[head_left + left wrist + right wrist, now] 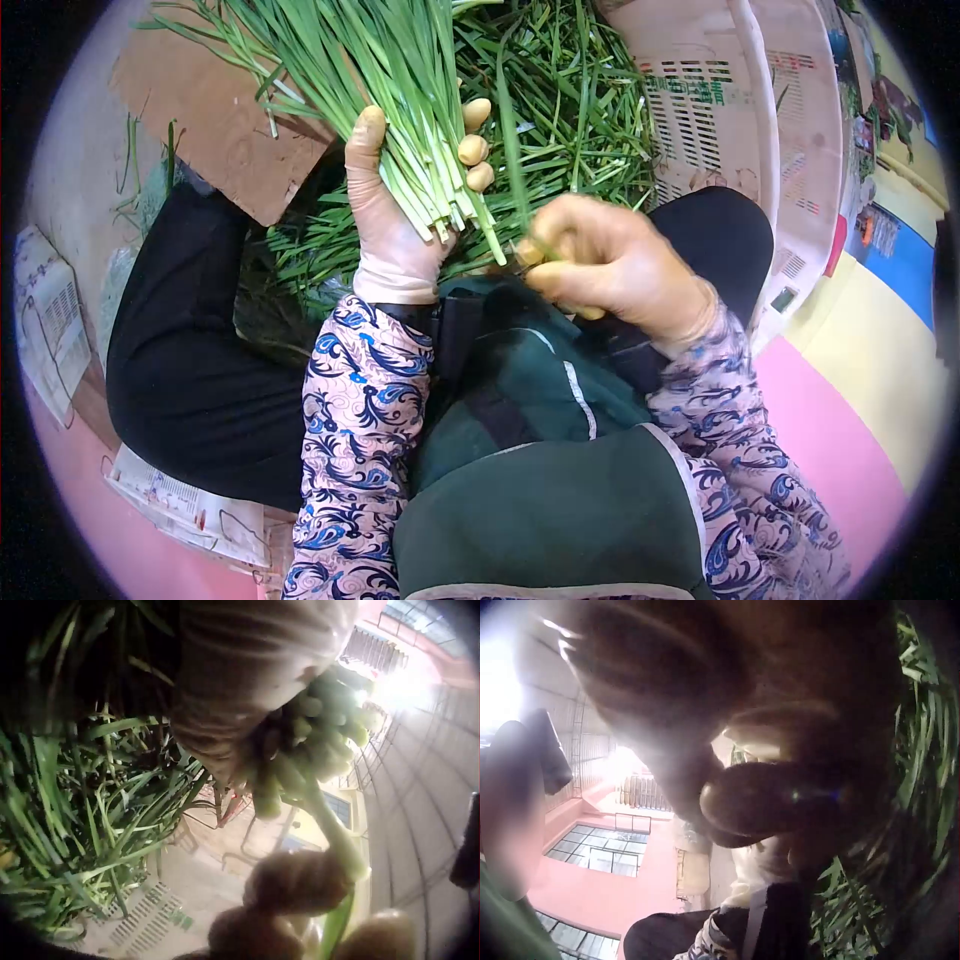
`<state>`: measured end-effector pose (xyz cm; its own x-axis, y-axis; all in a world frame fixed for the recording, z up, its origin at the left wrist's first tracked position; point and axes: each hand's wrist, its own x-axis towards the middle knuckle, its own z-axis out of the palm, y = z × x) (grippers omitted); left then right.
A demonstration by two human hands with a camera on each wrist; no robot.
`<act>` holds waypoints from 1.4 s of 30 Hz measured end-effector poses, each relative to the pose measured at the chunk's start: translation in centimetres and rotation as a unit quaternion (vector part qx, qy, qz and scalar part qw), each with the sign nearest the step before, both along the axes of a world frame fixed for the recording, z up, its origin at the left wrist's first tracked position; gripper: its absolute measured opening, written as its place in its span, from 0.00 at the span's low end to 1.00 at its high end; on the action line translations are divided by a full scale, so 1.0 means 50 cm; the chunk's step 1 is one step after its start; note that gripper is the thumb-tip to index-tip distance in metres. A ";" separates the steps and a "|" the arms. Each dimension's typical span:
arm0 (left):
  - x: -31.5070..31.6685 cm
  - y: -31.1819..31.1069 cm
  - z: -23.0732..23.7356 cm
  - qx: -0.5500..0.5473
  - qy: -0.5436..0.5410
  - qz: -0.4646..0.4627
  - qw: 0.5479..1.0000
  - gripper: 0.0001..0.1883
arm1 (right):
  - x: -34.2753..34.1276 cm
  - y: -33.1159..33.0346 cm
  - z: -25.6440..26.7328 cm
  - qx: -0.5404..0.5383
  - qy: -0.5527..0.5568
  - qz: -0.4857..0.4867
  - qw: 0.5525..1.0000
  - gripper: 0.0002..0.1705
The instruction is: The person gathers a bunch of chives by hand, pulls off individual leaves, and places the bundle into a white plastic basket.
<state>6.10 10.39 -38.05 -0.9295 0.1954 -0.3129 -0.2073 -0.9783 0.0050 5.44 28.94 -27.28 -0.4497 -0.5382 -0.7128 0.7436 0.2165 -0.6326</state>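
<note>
A bunch of garlic chives (405, 120) lies in my gloved left hand (385, 215), white cut ends toward me and green leaves pointing away. The thumb presses along one side and the fingertips curl round the other. One stalk (334, 832) sticks out past the rest near the fingers in the left wrist view. Just right of those ends, my gloved right hand (625, 260) has its fingers curled, pinching a long green leaf (512, 150) that rises blurred from its fingertips. Dark, close fingers (765, 802) fill much of the right wrist view.
A heap of loose green leaves (560, 100) spreads beyond and beneath the hands. To its right stands a pale slotted plastic crate (690, 110). A brown board (215, 120) lies at the left, by a bent knee in black trousers (190, 340). A dark green apron (550, 510) covers the lap.
</note>
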 end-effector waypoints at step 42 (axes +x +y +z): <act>0.003 0.013 -0.010 0.114 0.006 -0.003 0.993 0.30 | -0.072 -0.083 -0.095 0.243 0.627 0.115 0.731 0.34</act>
<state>6.24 11.03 -38.54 -0.9317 0.2651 -0.2485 -0.2143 -0.9532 -0.2133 1.82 24.80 -32.01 -0.8506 -0.5234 0.0507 -0.4477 0.6701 -0.5921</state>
